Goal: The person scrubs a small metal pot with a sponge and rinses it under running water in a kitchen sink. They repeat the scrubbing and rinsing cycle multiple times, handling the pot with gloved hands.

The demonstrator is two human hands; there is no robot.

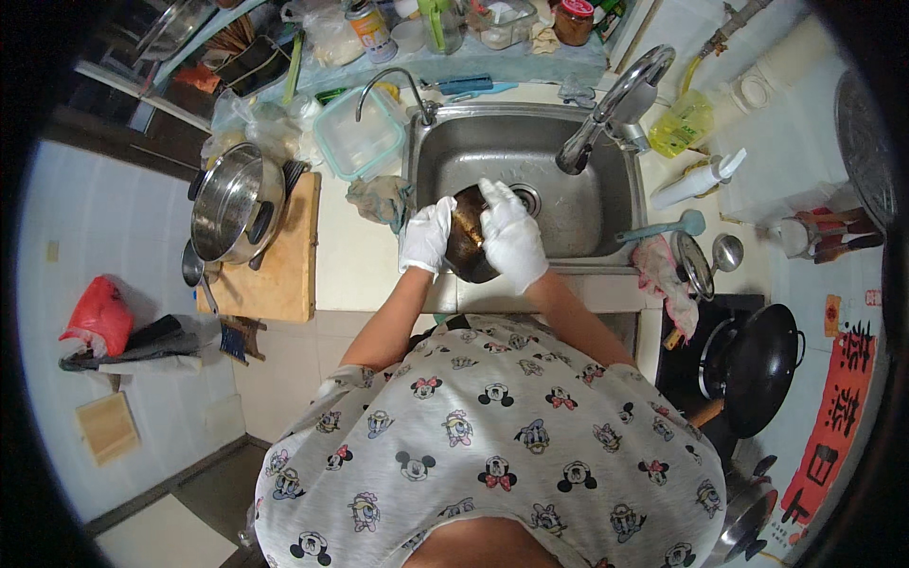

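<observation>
Both of my hands wear white gloves and are at the front left edge of a stainless steel sink (pixel 525 270). A dark, rounded metal pan or bowl (pixel 471 261) with a worn, brownish surface is between them. My left hand (pixel 427 238) grips its left rim. My right hand (pixel 513 238) lies on its right side with the fingers stretched towards the top; whether it holds anything small is hidden. The drain (pixel 527 199) shows just past my right fingers. A grey-brown cloth (pixel 380 201) lies left of the sink.
A chrome faucet (pixel 603 106) arches over the sink's right part, and a thin tap (pixel 387 74) stands at its back left. A steel pot (pixel 238 206) rests on a wooden cutting board (pixel 295 263) at left. Right are a blue-grey brush (pixel 664 226), a pink cloth (pixel 664 273) and a black wok (pixel 763 369).
</observation>
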